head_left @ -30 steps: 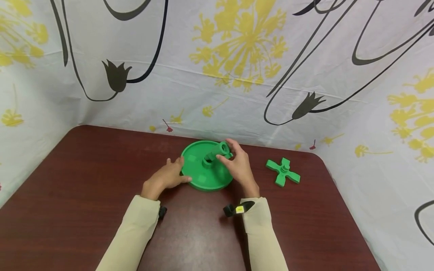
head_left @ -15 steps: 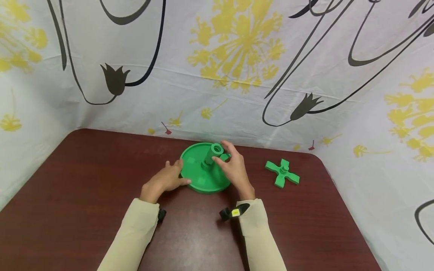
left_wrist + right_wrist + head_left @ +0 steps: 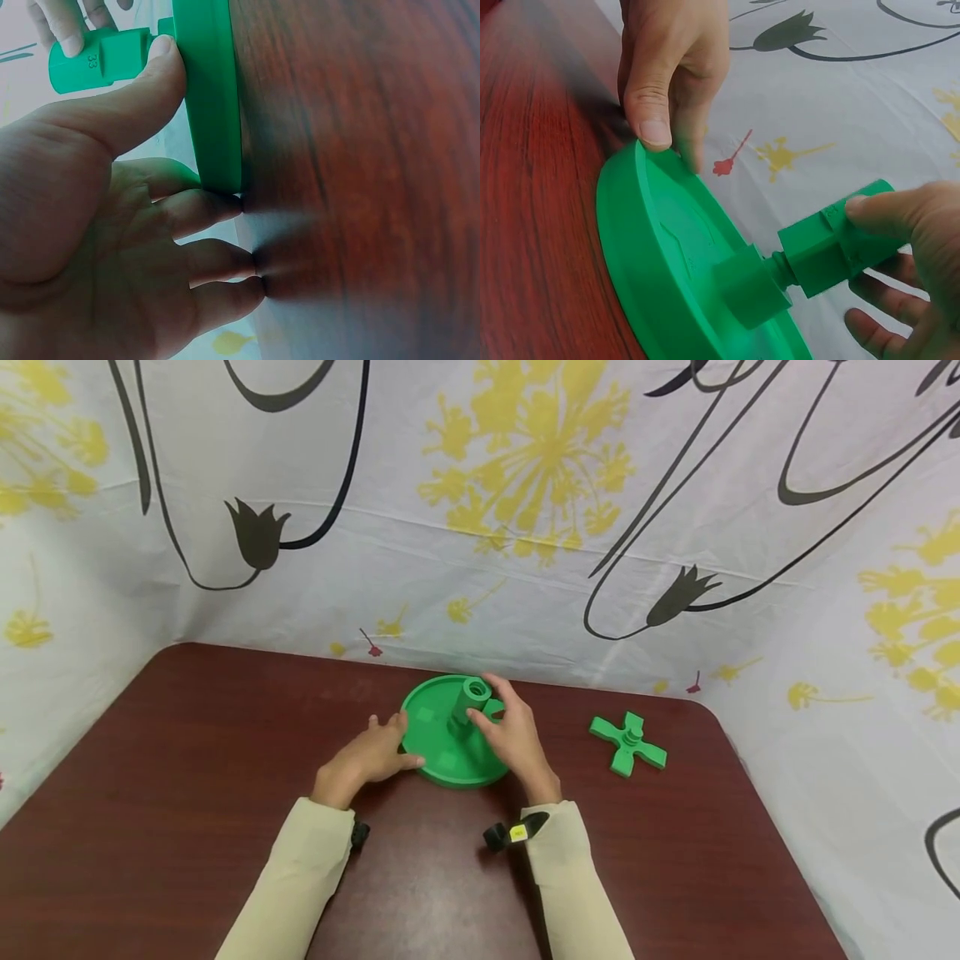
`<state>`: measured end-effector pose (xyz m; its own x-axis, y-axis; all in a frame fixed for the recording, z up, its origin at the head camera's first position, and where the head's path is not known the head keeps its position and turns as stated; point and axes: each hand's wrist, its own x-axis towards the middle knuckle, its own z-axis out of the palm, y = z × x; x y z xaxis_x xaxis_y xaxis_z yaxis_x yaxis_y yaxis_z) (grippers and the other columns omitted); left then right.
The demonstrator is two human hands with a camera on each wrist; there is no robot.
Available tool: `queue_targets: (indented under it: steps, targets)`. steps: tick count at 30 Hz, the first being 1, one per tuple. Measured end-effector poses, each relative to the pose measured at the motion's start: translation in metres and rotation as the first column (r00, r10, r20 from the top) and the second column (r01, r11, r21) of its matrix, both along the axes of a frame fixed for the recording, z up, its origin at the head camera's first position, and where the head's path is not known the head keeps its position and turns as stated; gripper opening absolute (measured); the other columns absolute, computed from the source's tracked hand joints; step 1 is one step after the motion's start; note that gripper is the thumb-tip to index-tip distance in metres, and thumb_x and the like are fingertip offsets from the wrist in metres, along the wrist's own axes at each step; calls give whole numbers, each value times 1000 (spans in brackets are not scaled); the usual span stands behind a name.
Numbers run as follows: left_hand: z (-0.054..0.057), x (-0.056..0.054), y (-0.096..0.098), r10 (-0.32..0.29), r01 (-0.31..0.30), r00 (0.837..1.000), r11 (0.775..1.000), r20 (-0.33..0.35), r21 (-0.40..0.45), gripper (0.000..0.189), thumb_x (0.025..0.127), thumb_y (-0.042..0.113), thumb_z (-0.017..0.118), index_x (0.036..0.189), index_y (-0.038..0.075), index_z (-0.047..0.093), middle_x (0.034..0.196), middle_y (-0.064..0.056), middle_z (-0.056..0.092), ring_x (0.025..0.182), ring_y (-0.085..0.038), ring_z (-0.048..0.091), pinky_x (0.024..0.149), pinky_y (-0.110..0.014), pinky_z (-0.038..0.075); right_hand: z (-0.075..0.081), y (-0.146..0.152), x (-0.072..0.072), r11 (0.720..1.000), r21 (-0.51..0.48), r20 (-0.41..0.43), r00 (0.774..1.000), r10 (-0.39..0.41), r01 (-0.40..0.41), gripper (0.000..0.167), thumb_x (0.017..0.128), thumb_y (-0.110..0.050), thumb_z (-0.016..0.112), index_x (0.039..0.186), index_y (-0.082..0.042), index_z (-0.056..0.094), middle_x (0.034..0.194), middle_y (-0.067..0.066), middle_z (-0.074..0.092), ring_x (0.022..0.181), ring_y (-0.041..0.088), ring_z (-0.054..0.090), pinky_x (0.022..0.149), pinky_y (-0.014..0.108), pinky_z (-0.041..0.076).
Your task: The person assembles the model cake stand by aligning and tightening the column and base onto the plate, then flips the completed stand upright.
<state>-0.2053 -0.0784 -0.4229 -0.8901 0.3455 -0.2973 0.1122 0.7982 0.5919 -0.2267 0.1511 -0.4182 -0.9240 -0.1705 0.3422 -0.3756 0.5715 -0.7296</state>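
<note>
A green round base with a raised rim (image 3: 438, 764) lies on the table. My left hand (image 3: 367, 753) grips its left edge, thumb on the rim (image 3: 655, 142) and fingers around the outside. My right hand (image 3: 516, 739) pinches a green post (image 3: 472, 697) between thumb and fingers; the post has a faceted section and a hollow upper end. In the right wrist view its threaded lower end (image 3: 780, 270) meets the socket (image 3: 751, 289) at the base's centre, with some thread showing. In the left wrist view the number 33 is on the post (image 3: 97, 60).
To the right on the dark red wooden table (image 3: 225, 793) lies a green cross-shaped piece (image 3: 628, 743) with a stud in its middle. A white patterned cloth (image 3: 337, 602) hangs behind the table.
The post has swung from a rightward lean to nearly upright over the socket, and my right hand has moved left with it. My left hand has stayed on the base.
</note>
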Motion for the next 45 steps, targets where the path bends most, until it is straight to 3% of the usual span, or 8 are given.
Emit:
queue_targets:
  steps: [8, 14, 18, 24, 28, 35, 41, 45]
  targets:
    - [1, -1, 0, -7, 7, 1000, 1000, 2, -11, 87, 99, 35, 61, 157, -4, 10, 162, -25, 14, 148, -50, 3, 114, -62, 27, -3, -2, 0, 1000, -4, -7, 1000, 21, -21, 58, 91, -5, 71, 144, -11, 49, 129, 13, 61, 114, 29, 59, 88, 46, 54]
    - [0, 0, 1, 1, -1, 1000, 1000, 4, -17, 87, 99, 35, 62, 157, -3, 10, 163, -25, 14, 148, -50, 3, 113, -62, 28, -5, -6, 1, 1000, 6, -59, 998, -14, 15, 61, 88, -9, 76, 142, -4, 50, 130, 14, 60, 111, 31, 61, 85, 49, 55]
    - [0, 1, 2, 3, -3, 1000, 1000, 11, -16, 86, 99, 35, 62, 157, -3, 11, 163, -25, 14, 148, -50, 3, 113, -63, 27, -7, -7, 2, 999, 19, -47, 998, -33, 34, 62, 88, -14, 77, 143, -5, 49, 134, 14, 56, 113, 30, 60, 86, 48, 55]
    - [0, 1, 2, 1, -1, 1000, 1000, 5, -17, 86, 99, 35, 62, 157, -3, 11, 163, -25, 14, 148, -50, 3, 113, -63, 28, -7, -7, 3, 999, -9, -36, 998, 43, -44, 67, 90, -8, 74, 148, -7, 41, 143, 16, 52, 127, 31, 53, 92, 50, 52]
    - [-1, 1, 2, 2, -2, 1000, 1000, 10, -25, 87, 99, 36, 62, 157, -3, 10, 163, -25, 14, 148, -50, 3, 113, -62, 28, -7, -7, 4, 997, 4, -24, 997, 73, -73, 69, 90, -6, 73, 150, -10, 38, 145, 16, 51, 128, 30, 53, 93, 49, 52]
    - [1, -1, 3, -4, 4, 1000, 1000, 11, -22, 87, 99, 36, 61, 157, -4, 10, 163, -25, 13, 148, -50, 3, 114, -62, 27, -10, -7, 2, 998, 43, -88, 995, 40, -36, 60, 91, -16, 74, 146, -12, 49, 141, 13, 56, 123, 28, 58, 87, 45, 55]
    - [3, 0, 1, -4, 4, 1000, 1000, 12, -17, 87, 99, 36, 61, 157, -3, 9, 163, -25, 12, 148, -50, 2, 114, -63, 25, -12, -5, 0, 993, 69, -77, 992, 97, -92, 58, 98, -15, 63, 153, -19, 41, 148, 11, 49, 128, 28, 54, 87, 48, 54]
    - [3, 0, 1, -5, 5, 1000, 1000, 16, -15, 87, 100, 36, 60, 157, -3, 9, 163, -24, 11, 148, -50, 2, 114, -63, 25, -12, -4, 0, 990, 62, -39, 991, 132, -129, 63, 99, -5, 56, 156, -20, 34, 154, 10, 41, 119, 28, 57, 82, 47, 55]
